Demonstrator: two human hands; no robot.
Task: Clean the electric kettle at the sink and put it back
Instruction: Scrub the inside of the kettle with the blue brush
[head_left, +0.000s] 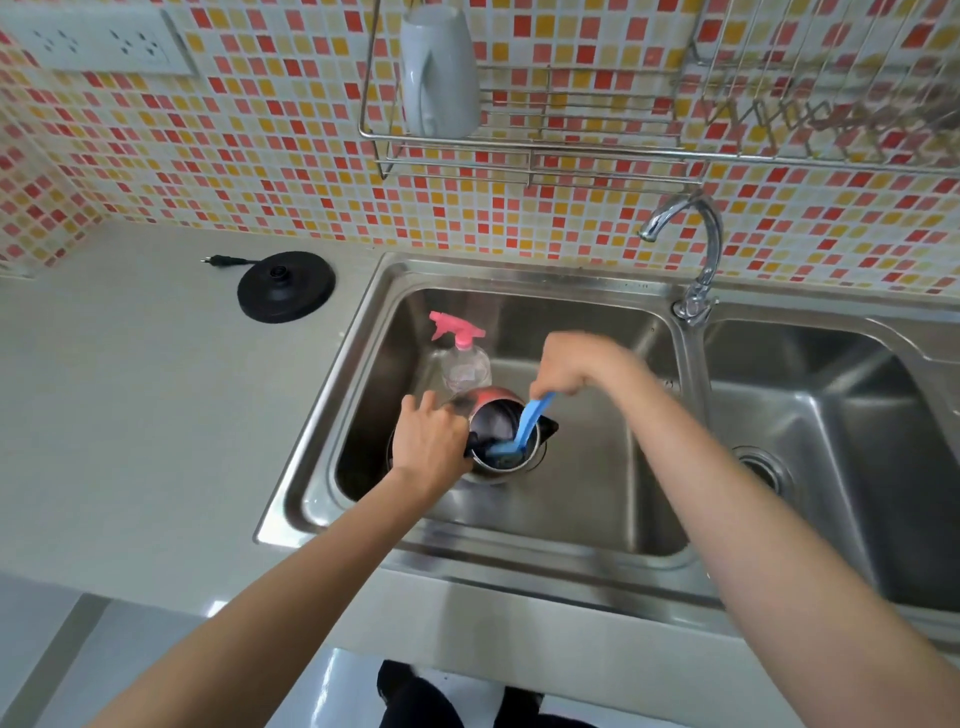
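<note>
The steel electric kettle (493, 415) stands with its lid open in the left basin of the sink (571, 499). My left hand (431, 441) grips it at the handle side. My right hand (571, 364) holds a blue brush (530, 423) by its handle; the brush head reaches down inside the kettle. The kettle's black base (286, 286) lies on the counter to the left of the sink, its plug (218, 260) loose on the counter.
A clear spray bottle with a pink trigger (462, 358) stands in the basin behind the kettle. The tap (691, 249) rises between the two basins. A wire rack (530, 150) with a white mug (439, 73) hangs on the tiled wall. A socket strip (98, 41) sits top left.
</note>
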